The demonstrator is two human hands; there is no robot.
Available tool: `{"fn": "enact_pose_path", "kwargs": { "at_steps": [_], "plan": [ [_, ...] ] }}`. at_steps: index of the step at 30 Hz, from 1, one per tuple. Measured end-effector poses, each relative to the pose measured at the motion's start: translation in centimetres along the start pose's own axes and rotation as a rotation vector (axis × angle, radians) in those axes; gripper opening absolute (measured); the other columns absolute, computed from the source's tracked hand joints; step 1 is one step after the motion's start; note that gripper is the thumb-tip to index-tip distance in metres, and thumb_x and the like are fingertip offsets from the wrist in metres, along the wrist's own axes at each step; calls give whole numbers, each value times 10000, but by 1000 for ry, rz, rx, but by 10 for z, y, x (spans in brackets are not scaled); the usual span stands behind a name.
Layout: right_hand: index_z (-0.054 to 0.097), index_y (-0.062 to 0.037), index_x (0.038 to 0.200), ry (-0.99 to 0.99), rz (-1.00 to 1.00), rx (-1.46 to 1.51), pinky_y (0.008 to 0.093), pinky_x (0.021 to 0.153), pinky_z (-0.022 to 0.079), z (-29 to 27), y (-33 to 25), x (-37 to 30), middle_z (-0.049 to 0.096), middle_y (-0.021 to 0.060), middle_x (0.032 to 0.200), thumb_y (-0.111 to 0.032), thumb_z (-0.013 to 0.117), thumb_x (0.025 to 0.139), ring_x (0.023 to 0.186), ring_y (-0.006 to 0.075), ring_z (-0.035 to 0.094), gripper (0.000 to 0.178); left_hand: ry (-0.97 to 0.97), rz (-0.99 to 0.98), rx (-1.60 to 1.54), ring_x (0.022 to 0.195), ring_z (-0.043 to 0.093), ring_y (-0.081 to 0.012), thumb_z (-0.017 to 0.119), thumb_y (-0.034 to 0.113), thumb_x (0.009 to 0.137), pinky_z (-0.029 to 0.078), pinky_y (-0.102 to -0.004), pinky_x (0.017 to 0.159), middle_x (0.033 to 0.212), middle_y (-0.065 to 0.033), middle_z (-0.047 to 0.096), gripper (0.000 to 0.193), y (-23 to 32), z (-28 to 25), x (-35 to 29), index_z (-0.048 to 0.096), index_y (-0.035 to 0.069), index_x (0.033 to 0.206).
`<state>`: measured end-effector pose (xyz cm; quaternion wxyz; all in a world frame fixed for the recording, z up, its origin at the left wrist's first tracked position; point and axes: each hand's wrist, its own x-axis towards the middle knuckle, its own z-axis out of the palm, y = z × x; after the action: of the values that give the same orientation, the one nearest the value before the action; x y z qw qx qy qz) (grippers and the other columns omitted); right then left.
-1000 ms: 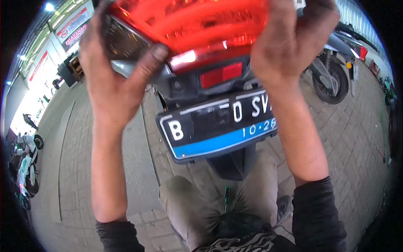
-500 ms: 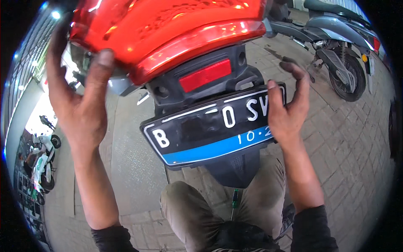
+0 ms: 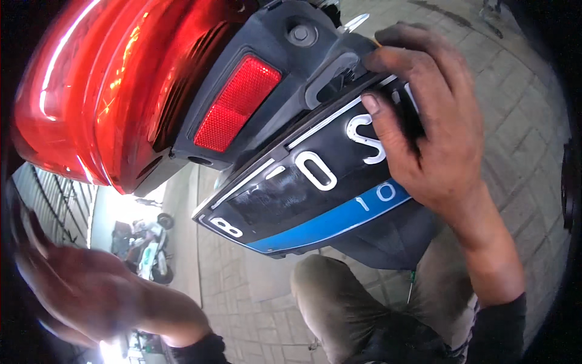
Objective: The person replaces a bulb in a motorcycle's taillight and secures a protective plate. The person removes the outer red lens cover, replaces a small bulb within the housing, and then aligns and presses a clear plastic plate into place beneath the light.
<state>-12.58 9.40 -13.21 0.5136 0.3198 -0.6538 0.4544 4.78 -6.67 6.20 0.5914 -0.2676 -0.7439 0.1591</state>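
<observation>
A black licence plate (image 3: 273, 209) with white characters and a blue lower band hangs slanted at the rear of a motorcycle. My right hand (image 3: 439, 130) is closed over its upper right edge, thumb on the plate's face and fingers curled over the top by the black plastic bracket (image 3: 267, 36). On that bracket sits a rectangular red reflector (image 3: 237, 102). The large red tail light (image 3: 91, 91) fills the upper left. Below it, apart from the motorcycle, my left hand (image 3: 79, 288) is raised with fingers stretched out, slightly blurred and holding nothing.
A black mudguard (image 3: 391, 239) extends under the plate, close above my knees (image 3: 327, 297). A screwdriver with a green handle (image 3: 413, 279) is between my legs. Other motorcycles (image 3: 148, 252) stand in the left background. Paving blocks (image 3: 515, 158) cover the floor.
The view has tilted and come nearer the plate. My left hand has left the tail light's side and moved down and left. My right hand stays at the plate's right end.
</observation>
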Motion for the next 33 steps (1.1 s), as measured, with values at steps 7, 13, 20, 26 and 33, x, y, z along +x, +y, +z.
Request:
{"fn": "enact_pose_path", "kwargs": {
  "at_steps": [7, 13, 20, 26, 33],
  "plan": [
    [568, 60, 961, 47, -141, 150, 355, 840, 445, -11, 15, 17, 581, 216, 1002, 24, 581, 759, 986, 304, 567, 206, -129, -1356, -1253, 602, 510, -125, 342, 243, 955, 397, -239, 551, 819, -92, 569, 395, 84, 70, -51, 472, -50, 1185],
    [574, 53, 933, 85, 12, 231, 334, 832, 441, -3, 7, -13, 591, 196, 969, 42, 560, 766, 961, 286, 572, 167, 427, -1308, -2003, 770, 564, -116, 477, 75, 880, 448, -247, 692, 1014, -130, 608, 281, 72, 98, -60, 491, -81, 1114],
    [583, 39, 920, 76, 29, 201, 342, 858, 435, -4, 12, -35, 593, 183, 976, 33, 572, 762, 988, 288, 568, 158, 615, -1376, -2034, 763, 570, -158, 505, 59, 852, 457, -275, 723, 946, -118, 622, 182, 93, 119, -69, 539, -64, 983],
    [581, 29, 901, 91, 52, 211, 371, 872, 432, -4, 11, -41, 586, 178, 977, 33, 575, 737, 982, 310, 565, 164, 583, -1388, -2201, 709, 546, -142, 526, 72, 839, 447, -251, 717, 898, -81, 623, 173, 98, 124, -67, 557, -29, 975],
    [583, 3, 867, 133, 65, 208, 381, 838, 438, 3, 14, -58, 580, 159, 949, 17, 590, 682, 954, 334, 559, 186, 571, -1403, -2101, 696, 546, -93, 460, 94, 872, 442, -245, 684, 758, -2, 574, 124, 100, 134, -88, 547, 27, 928]
  ]
}}
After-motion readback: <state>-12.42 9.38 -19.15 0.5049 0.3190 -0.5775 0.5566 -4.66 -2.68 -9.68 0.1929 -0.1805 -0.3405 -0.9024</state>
